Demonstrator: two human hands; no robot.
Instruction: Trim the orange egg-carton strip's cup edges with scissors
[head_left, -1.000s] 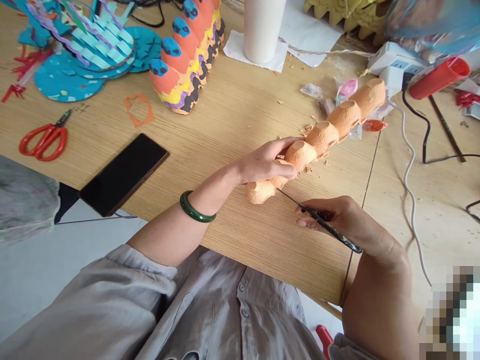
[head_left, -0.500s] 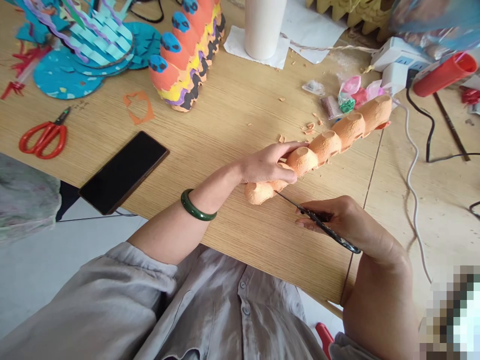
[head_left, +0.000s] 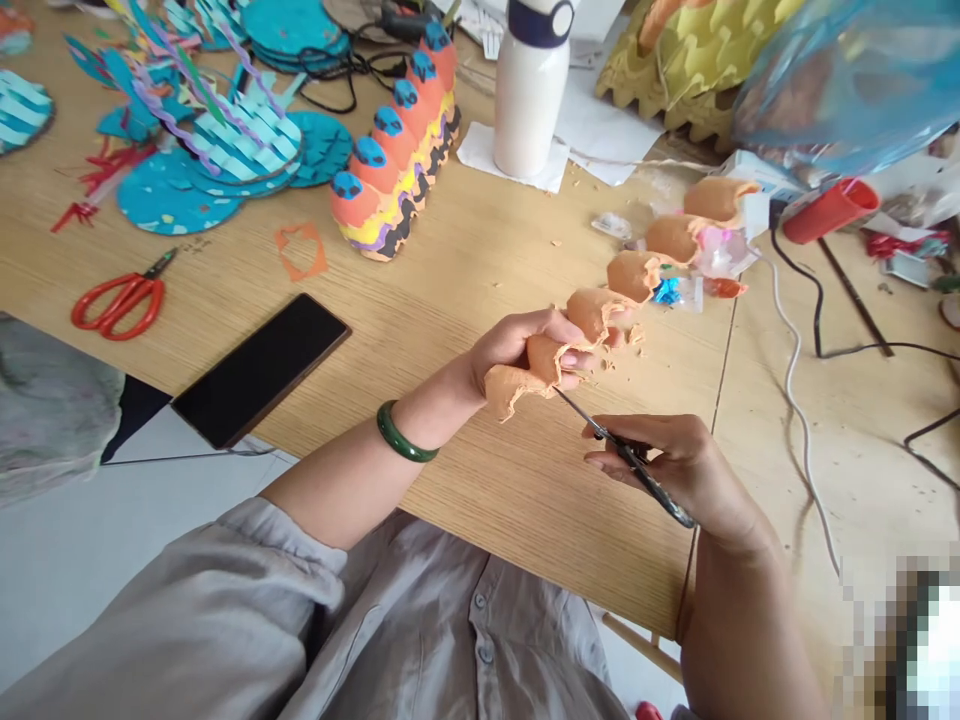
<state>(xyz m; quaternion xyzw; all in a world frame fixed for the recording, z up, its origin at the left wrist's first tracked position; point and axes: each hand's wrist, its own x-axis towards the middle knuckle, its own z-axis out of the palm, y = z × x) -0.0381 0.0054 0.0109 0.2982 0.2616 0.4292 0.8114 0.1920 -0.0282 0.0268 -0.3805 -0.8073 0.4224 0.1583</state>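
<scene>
Six cups in one row: a pale-orange, ragged-edged bumpy strip [head_left: 634, 272], held over the pale wood-grained desk [head_left: 480, 480], back from the front edge, slanting away toward the far right.

Left hand [head_left: 506, 348], a glossy dark green bangle [head_left: 401, 434] at the wrist, pinches the strip near its close end — thumb above, fingers underneath. Right hand [head_left: 679, 450] is wrapped round the handles of thin-bladed black-handled scissors [head_left: 626, 457]; blade tip at the strip's torn edge, by the second cup from the near end. Cannot tell if the strip's far end rests on anything. Orange crumbs [head_left: 636, 335] on the desk near the left hand's fingers.

Leftward: flat black phone [head_left: 262, 370] at the front edge; red-handled scissors [head_left: 124, 300] farther left, near the same edge; thin orange square [head_left: 322, 256] with a shape cut out, just behind the phone.

Farther from the front edge — orange hump-backed craft with blue spots [head_left: 382, 160]; white bottle with navy lid [head_left: 529, 110], upright on white paper [head_left: 476, 150]. Red tube [head_left: 829, 212] lies off to the right.
</scene>
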